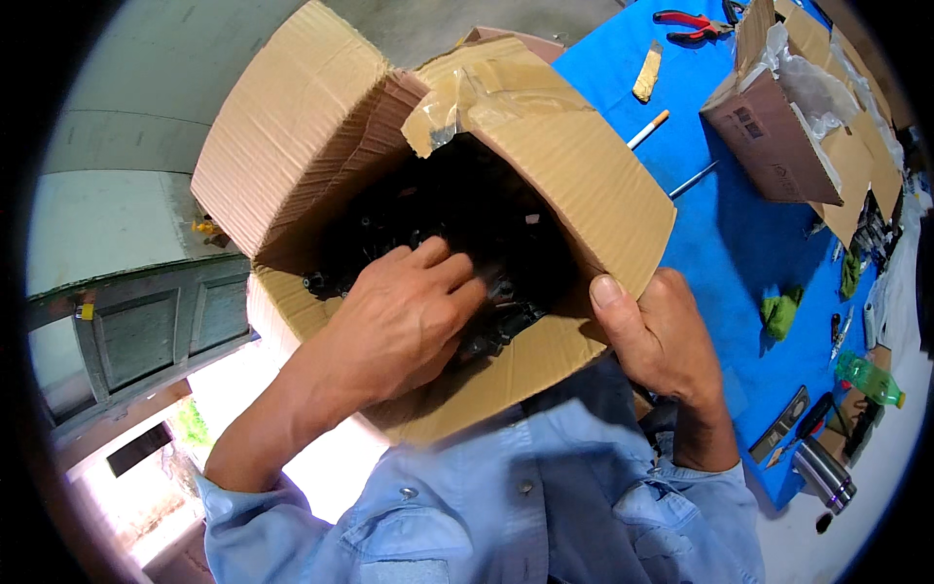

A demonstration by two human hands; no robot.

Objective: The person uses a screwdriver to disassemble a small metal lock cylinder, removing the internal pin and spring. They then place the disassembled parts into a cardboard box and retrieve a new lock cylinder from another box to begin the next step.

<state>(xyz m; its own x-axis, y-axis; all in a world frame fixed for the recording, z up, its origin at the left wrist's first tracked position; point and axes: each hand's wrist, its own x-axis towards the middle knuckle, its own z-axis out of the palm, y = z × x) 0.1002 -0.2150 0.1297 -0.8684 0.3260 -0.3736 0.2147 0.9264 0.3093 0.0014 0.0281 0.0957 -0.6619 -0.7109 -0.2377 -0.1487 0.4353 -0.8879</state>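
Observation:
An opened cardboard box with raised flaps tilts in front of my chest. Inside it lies a dark heap of small black parts, too shadowed to name. My left hand reaches into the box with its fingers curled down against the heap; the fingertips are hidden, so what they grip cannot be seen. At the box's right edge my right hand is closed on the cardboard, thumb on the inner side of the wall and the other fingers behind it.
A blue table stretches along the right. On it are red-handled pliers, another open carton with clear plastic, a green cloth, a green bottle and a metal flask. A grey door frame stands left.

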